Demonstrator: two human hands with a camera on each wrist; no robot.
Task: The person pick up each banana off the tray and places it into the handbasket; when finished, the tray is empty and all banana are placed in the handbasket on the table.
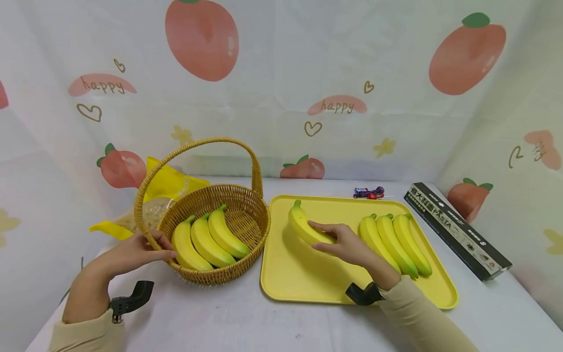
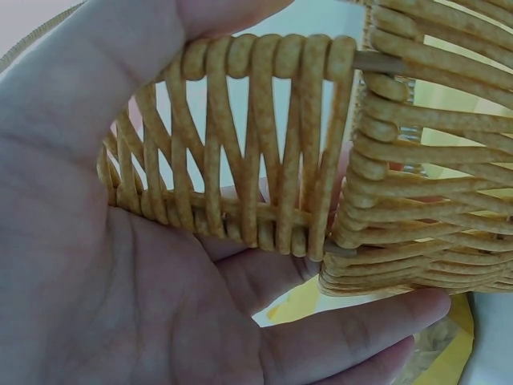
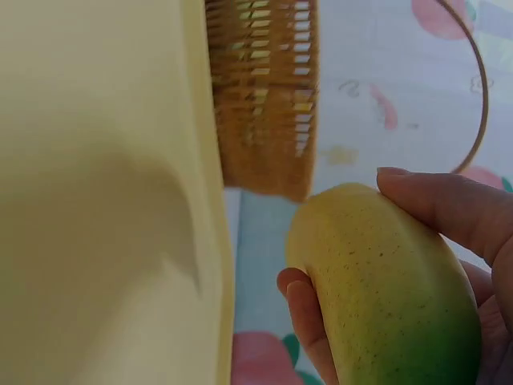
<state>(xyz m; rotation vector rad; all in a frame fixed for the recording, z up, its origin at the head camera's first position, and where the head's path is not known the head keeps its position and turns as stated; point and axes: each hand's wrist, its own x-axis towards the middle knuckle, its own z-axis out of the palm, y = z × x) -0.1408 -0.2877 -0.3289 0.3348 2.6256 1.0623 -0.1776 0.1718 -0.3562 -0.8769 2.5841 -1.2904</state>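
Observation:
My left hand [image 1: 142, 253] grips the base of the wicker basket's handle [image 2: 240, 144], thumb on one side and fingers behind it. Inside the basket [image 1: 243, 220] three yellow bananas [image 1: 214, 239] lie side by side, stems pointing away. My right hand [image 1: 347, 244] holds another banana [image 1: 303, 225] over the left part of the yellow tray [image 1: 303, 278], its stem end up and to the left. In the right wrist view thumb and fingers close around this banana [image 3: 377, 281], whose near end is greenish. Three more bananas [image 1: 393, 239] lie in a row on the tray's right side.
A black pasta box [image 1: 457, 230] lies right of the tray. Small wrapped candies [image 1: 369, 192] sit behind the tray's back rim. Behind and left of the basket is a yellow and clear bag [image 1: 167, 181]. A printed cloth [image 1: 272, 63] hangs at the back.

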